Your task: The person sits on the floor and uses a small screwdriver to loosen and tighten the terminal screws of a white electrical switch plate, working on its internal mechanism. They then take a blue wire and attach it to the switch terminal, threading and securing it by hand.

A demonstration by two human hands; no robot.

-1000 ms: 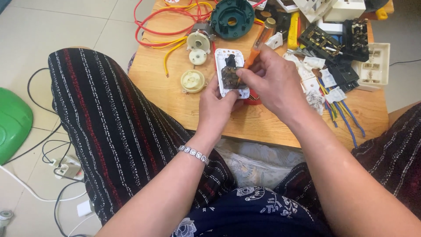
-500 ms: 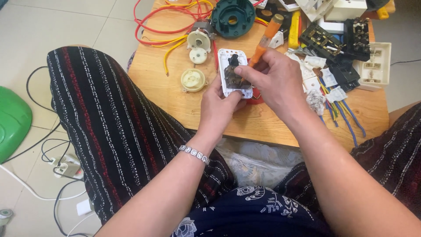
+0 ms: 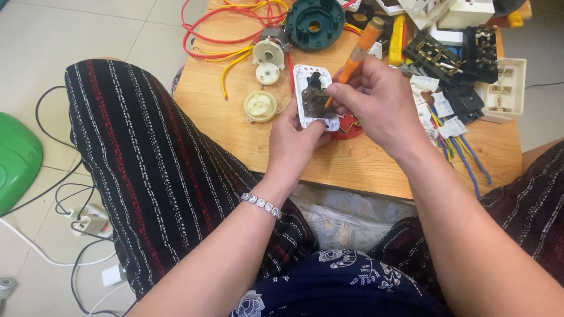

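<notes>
Holding the white switch plate (image 3: 314, 97) upright above the wooden counter (image 3: 247, 141), the left hand (image 3: 296, 141) grips it from below, fingers closed around the lower edge and sides. The right hand (image 3: 376, 100) is closed around an orange-handled screwdriver (image 3: 355, 56), its tip set against the dark mechanism in the back of the plate.

The plate is judged light, rigid moulded plastic with thin walls: it should tolerate a firm edge grip but may crack if squeezed across the middle or levered hard. Grip by the outer frame, leaving the centre free for the tool. The smooth plastic may slip under tool pressure, so support from behind is advisable.

Just left of the plate lies a round cream part (image 3: 260, 106); red and yellow wires (image 3: 205, 41) lie beyond.
</notes>
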